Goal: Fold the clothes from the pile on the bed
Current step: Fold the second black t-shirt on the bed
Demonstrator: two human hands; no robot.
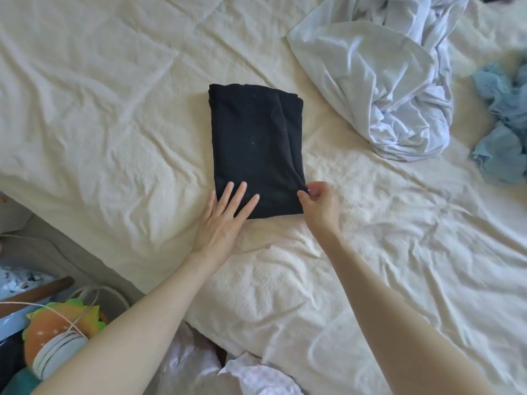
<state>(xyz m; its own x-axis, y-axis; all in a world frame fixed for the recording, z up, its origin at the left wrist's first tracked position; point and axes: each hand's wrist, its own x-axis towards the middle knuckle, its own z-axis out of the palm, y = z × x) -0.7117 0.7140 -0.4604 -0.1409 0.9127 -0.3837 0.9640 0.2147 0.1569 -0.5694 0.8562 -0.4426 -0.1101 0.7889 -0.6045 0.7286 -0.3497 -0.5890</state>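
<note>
A black garment [253,143] lies folded into a neat rectangle on the cream bedspread [114,109], near the middle of the bed. My left hand [225,220] lies flat with straight fingers on its near left corner. My right hand [319,206] pinches the near right edge of the black garment between thumb and fingers. A crumpled white garment [385,81] lies at the far right, and a light blue lacy garment [504,118] sits beside it at the right edge.
The bed's left edge runs diagonally at lower left. Beyond it on the floor are a burger-shaped plush toy [54,329], cords and other clutter. A pale pink patterned cloth [251,374] lies at the bottom edge by my arms.
</note>
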